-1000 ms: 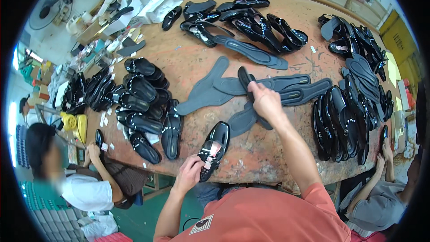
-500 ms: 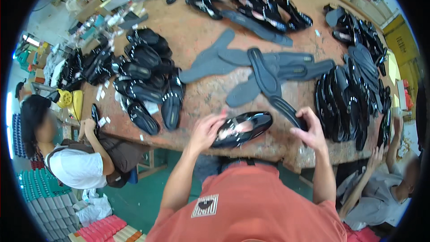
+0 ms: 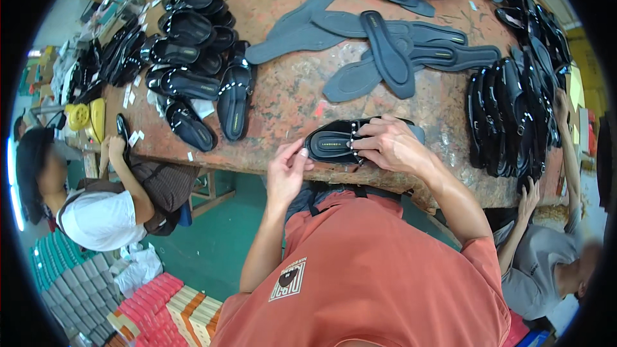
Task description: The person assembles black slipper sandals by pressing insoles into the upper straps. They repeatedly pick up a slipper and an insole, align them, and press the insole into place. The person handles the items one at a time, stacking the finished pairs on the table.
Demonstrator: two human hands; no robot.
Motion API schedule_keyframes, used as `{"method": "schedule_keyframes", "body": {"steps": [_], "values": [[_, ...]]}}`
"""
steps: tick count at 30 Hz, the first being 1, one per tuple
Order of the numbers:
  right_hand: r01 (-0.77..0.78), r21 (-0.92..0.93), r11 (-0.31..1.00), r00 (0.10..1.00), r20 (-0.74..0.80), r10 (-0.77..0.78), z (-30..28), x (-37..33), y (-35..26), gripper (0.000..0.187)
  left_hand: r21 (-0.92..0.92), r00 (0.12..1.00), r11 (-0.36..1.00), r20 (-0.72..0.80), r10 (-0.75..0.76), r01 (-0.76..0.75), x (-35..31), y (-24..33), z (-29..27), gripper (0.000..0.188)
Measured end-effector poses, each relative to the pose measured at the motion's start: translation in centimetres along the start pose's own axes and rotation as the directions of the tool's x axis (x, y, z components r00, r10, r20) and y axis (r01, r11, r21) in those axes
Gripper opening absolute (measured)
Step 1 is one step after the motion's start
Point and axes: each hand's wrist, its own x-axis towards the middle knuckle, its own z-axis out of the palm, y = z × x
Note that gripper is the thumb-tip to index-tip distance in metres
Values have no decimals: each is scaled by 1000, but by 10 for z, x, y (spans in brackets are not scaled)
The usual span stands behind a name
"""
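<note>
From the head camera, looking down: a black sandal lies on its side at the near edge of the brown work table, close to the middle of the picture. The right hand lies over its strap, fingers curled and pinching the strap with the little studs. The left hand is at 8 o'clock from the sandal, touching its heel end, fingers bent and only a little apart.

I think the step is fitting or checking the strap on this one sandal. The next move likely needs both hands to keep the sandal steady while the fingers press carefully.

At 12 o'clock from the sandal lie flat grey insoles. At 10 o'clock is a bunch of black sandals. At 3 o'clock is a row of black shoes.

Hard to see: the right hand hides the front of the sandal. I cannot tell if anything small is between the fingers. Another person's hand reaches the table at 9 o'clock. The picture edges are dark and bent.
</note>
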Motion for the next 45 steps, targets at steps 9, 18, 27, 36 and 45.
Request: {"method": "schedule_keyframes", "body": {"steps": [9,18,27,36,45], "values": [[-35,-71,997,999,19,37,21,11,-10,20,99,998,995,-45,36,-31,-5,2,6,34],[-70,-267,961,992,87,96,11,11,-24,26,342,995,936,-27,98,-83,28,13,10,28],[-203,-454,868,958,90,271,-6,4,-27,65,301,373,258,876,305,-918,33,48,8,64],[-463,859,221,462,21,887,20,-74,-21,41,394,422,193,897,134,-898,24,53,13,88],[-596,-65,800,765,-350,541,42,-31,-40,41,577,569,-45,813,124,-815,19,59,53,58]]}}
